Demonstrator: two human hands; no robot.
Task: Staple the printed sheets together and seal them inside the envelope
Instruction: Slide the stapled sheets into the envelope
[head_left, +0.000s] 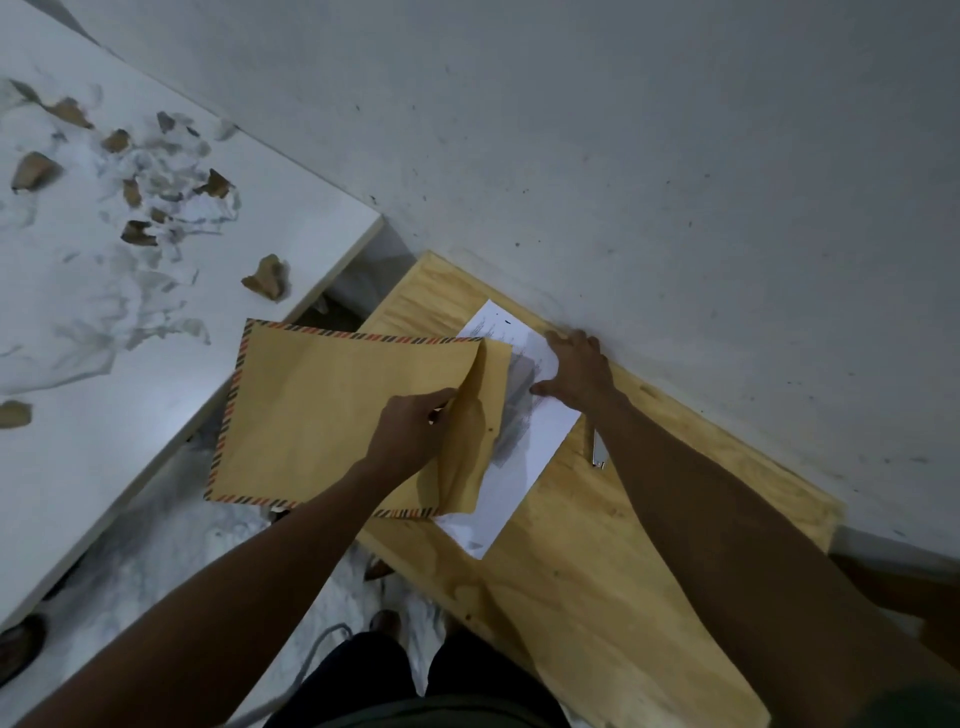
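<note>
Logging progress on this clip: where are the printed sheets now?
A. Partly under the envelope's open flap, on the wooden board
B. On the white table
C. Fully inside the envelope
A: the printed sheets lie on the wooden board, their edge under the envelope flap.

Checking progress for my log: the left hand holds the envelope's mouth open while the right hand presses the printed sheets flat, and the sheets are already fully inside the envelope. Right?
Not quite. In the head view the printed sheets are only partly inside the envelope; much still sticks out on the wooden board. The left hand and right hand are as described.
</note>
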